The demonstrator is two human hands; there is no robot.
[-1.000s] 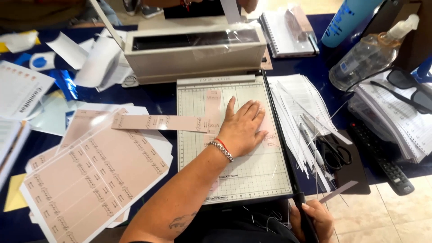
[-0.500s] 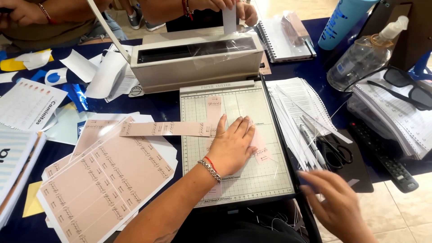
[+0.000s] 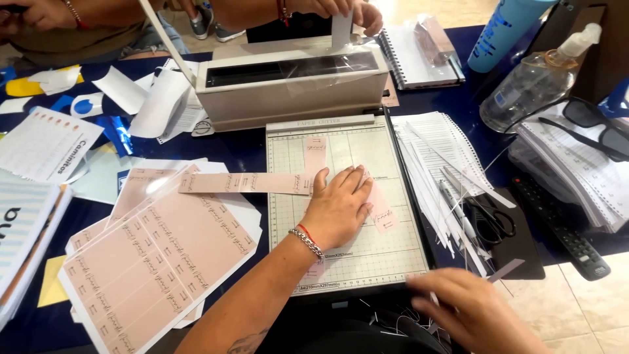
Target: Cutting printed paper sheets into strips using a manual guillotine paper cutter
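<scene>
The left hand (image 3: 339,208) lies flat, fingers spread and grasping nothing, pressing a pale pink paper strip (image 3: 249,183) down onto the gridded bed of a paper cutter (image 3: 367,255) in the middle of the dark blue tabletop (image 3: 239,147). The strip runs left off the cutter's edge, and a second pink strip (image 3: 315,153) lies upright on the grid just beyond the fingers; a shorter pink piece (image 3: 382,213) pokes out to the right of the hand. The right hand (image 3: 473,313) is at the near right corner of the cutter, blurred, so I cannot tell whether it grips the cutter's blade handle or merely rests by it. To the near left sits a stack of pink printed sheets (image 3: 154,259) (ruled into rows of small labels). Far of the cutter stands a cream binding machine (image 3: 291,82), where another person's hands (image 3: 341,8) hold a white slip. Right of the cutter lie white paper offcuts (image 3: 436,147), black scissors (image 3: 488,219) and a black remote control (image 3: 563,229). At the far right stand a clear pump bottle (image 3: 534,82) and a tall blue bottle (image 3: 501,29), with dark sunglasses (image 3: 599,128) just near them.
</scene>
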